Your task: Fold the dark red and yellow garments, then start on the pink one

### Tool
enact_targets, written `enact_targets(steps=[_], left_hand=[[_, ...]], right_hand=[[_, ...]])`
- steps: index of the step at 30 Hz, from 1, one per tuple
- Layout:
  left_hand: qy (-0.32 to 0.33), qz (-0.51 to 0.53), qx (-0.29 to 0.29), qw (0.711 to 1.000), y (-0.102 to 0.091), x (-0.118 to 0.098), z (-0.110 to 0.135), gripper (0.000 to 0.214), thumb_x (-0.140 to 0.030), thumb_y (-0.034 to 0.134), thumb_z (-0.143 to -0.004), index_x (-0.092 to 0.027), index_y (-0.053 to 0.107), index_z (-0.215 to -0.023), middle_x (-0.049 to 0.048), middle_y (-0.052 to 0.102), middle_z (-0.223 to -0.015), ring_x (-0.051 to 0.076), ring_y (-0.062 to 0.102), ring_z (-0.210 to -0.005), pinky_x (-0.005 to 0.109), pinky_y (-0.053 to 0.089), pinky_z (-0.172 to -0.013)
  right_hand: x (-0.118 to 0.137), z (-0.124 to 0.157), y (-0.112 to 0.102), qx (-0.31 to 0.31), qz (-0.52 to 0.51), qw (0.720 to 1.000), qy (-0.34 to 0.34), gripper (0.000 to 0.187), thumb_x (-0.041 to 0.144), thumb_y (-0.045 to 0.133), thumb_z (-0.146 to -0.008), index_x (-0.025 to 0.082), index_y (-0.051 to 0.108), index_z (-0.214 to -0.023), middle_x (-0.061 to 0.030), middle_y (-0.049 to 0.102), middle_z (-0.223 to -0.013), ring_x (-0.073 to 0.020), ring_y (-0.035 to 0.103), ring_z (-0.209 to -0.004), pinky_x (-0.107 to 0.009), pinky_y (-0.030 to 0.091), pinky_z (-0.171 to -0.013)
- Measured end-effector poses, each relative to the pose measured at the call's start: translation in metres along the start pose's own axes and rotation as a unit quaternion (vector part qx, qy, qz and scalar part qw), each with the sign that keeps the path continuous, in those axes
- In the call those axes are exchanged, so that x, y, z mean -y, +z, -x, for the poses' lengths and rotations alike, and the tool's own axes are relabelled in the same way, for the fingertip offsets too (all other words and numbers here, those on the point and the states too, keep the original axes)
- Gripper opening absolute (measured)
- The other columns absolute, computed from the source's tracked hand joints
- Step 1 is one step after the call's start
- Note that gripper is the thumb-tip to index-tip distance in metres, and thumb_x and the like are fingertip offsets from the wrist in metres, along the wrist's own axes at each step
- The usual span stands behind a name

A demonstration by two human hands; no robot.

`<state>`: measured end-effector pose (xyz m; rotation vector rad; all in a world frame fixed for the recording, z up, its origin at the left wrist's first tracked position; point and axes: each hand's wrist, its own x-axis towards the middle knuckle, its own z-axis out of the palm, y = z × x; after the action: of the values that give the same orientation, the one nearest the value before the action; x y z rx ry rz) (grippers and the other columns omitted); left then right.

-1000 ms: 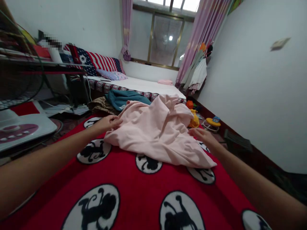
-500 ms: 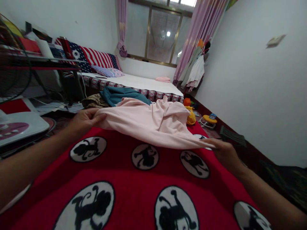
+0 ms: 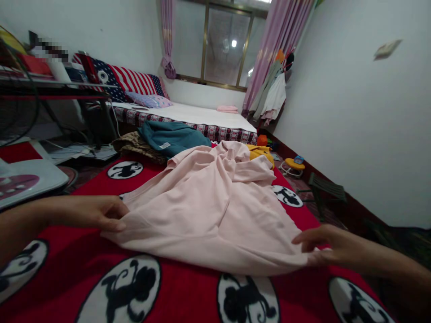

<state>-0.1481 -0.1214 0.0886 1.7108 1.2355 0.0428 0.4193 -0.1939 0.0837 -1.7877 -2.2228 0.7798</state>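
A pale pink garment [image 3: 208, 206] is spread over a red blanket [image 3: 188, 294] printed with dark monkey figures in white ovals. Its near hem hangs between my two hands, and its far end is bunched up. My left hand [image 3: 90, 213] pinches the left corner of the hem between thumb and fingers. At the right corner, my right hand [image 3: 332, 246] has its thumb and fingers around the hem, in a looser grip. Behind the garment lie a teal garment [image 3: 175, 137], a brown patterned cloth [image 3: 138, 146] and a yellow cloth [image 3: 262, 152].
A bed [image 3: 198, 114] with a white sheet stands beyond, under the window. To the left are a cluttered desk [image 3: 57, 92] and a white appliance [image 3: 40, 172]. A small yellow stool [image 3: 292, 164] and a dark green folding stool [image 3: 326, 188] stand along the right wall.
Both hands have come down and nearer to me, drawing the garment's hem towards me. The garment now lies flatter and covers more of the blanket.
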Motion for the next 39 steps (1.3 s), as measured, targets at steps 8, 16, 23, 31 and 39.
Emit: enact_targets(steps=[8, 16, 23, 31, 39], left_hand=[[0.081, -0.105, -0.405, 0.905, -0.031, -0.015, -0.083, 0.049, -0.054, 0.062, -0.066, -0.019, 0.071, -0.100, 0.0093, 0.073, -0.102, 0.026, 0.066, -0.092, 0.032, 0.051, -0.082], [0.016, -0.217, -0.488, 0.845, -0.039, -0.056, -0.161, 0.067, -0.050, 0.056, -0.077, -0.016, 0.054, -0.134, 0.0161, 0.066, -0.121, 0.034, 0.062, -0.108, 0.038, 0.049, -0.087], [0.003, -0.226, -0.561, 0.797, -0.072, -0.065, -0.173, 0.036, -0.035, 0.050, -0.084, -0.022, 0.070, -0.111, 0.0107, 0.071, -0.106, 0.030, 0.064, -0.100, 0.035, 0.046, -0.081], [0.002, -0.423, -0.570, 0.705, -0.081, -0.087, -0.177, 0.030, -0.008, 0.038, -0.088, -0.010, 0.068, -0.091, 0.0229, 0.058, -0.114, 0.037, 0.048, -0.113, 0.052, 0.035, -0.091], [0.142, -0.344, -0.499, 0.783, 0.002, -0.087, -0.233, 0.034, -0.006, 0.046, -0.083, -0.019, 0.068, -0.106, 0.0092, 0.063, -0.108, 0.023, 0.057, -0.099, 0.034, 0.047, -0.085]], right_hand=[[-0.019, -0.120, 0.005, -0.269, 0.075, 0.960, -0.024, 0.040, 0.042, 0.060, -0.074, 0.020, 0.070, -0.106, -0.0134, 0.071, -0.111, -0.0332, 0.066, -0.103, -0.050, 0.052, -0.090], [0.028, -0.186, 0.077, -0.307, 0.206, 0.929, -0.028, 0.030, 0.023, 0.047, -0.087, 0.018, 0.066, -0.110, -0.0135, 0.065, -0.115, -0.0283, 0.059, -0.107, -0.042, 0.045, -0.094], [0.026, -0.187, 0.087, -0.323, 0.228, 0.918, -0.026, 0.028, 0.024, 0.045, -0.091, 0.020, 0.065, -0.110, -0.0109, 0.064, -0.117, -0.0254, 0.058, -0.106, -0.036, 0.042, -0.090], [0.030, -0.186, 0.089, -0.337, 0.212, 0.917, -0.008, 0.025, 0.020, 0.050, -0.089, 0.018, 0.066, -0.109, -0.0088, 0.064, -0.116, -0.0231, 0.058, -0.104, -0.035, 0.040, -0.092], [0.023, -0.188, 0.089, -0.345, 0.179, 0.921, -0.003, 0.035, 0.021, 0.050, -0.087, 0.013, 0.055, -0.121, -0.0136, 0.064, -0.118, -0.0257, 0.059, -0.107, -0.037, 0.042, -0.094]])
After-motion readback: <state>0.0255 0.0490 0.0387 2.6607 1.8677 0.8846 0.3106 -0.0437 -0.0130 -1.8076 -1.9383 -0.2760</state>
